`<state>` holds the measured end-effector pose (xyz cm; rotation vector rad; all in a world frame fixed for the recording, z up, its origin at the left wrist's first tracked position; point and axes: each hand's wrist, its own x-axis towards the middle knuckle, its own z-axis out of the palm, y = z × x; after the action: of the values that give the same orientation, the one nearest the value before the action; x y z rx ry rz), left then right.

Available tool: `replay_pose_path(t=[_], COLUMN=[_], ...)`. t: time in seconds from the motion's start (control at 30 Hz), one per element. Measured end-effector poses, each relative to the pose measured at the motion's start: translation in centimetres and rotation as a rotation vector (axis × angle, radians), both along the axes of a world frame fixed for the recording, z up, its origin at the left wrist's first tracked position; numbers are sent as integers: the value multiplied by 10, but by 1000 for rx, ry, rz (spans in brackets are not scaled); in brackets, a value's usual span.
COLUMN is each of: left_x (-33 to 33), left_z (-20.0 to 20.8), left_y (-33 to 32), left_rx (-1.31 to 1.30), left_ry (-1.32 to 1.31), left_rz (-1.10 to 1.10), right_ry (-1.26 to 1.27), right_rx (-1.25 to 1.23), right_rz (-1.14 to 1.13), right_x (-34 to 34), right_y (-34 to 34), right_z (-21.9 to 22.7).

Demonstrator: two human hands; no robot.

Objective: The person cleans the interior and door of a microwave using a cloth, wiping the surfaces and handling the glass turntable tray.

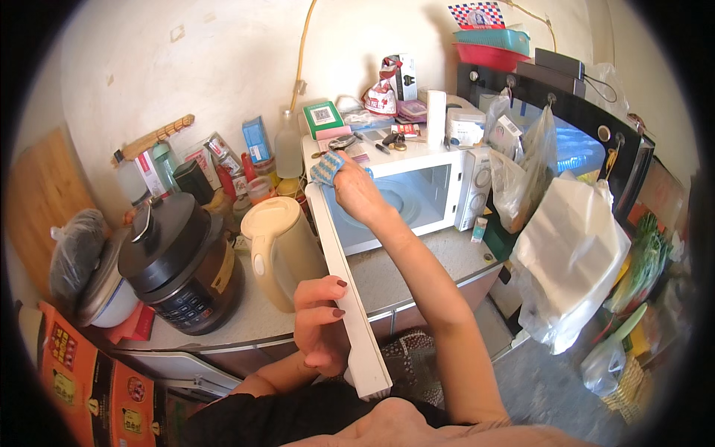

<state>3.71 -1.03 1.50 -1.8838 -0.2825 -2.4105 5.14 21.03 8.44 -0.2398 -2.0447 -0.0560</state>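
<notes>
A white microwave (469, 201) stands on the counter with its door (350, 298) swung out toward me, the glass turntable (383, 200) showing inside. My left hand (322, 324) is at the outer side of the door, fingers bent against it near the free end. Reaching across, my right hand (357, 190) grips a blue and yellow striped cloth (328, 170). The cloth rests at the top of the door, close to the hinge side. The fingertips under the cloth are hidden. Just left of the door is a cream electric kettle (279, 238).
A black pressure cooker (182, 261) sits left of the kettle, with jars and bottles behind. Keys (395, 141), a green box (324, 119) and a white cylinder (436, 119) lie or stand on the microwave. Plastic bags (570, 246) hang at right from a black-framed panel.
</notes>
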Motion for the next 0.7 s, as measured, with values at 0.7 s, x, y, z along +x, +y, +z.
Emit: replay_pose_path(t=[0.7], left_x=[-18], left_z=[-2], left_y=[-10], left_rx=[-89], left_ry=[110], left_rz=[1], right_ry=[247], right_rx=[-50], right_rz=[304], right_x=[76], right_y=[-118], right_z=[-60])
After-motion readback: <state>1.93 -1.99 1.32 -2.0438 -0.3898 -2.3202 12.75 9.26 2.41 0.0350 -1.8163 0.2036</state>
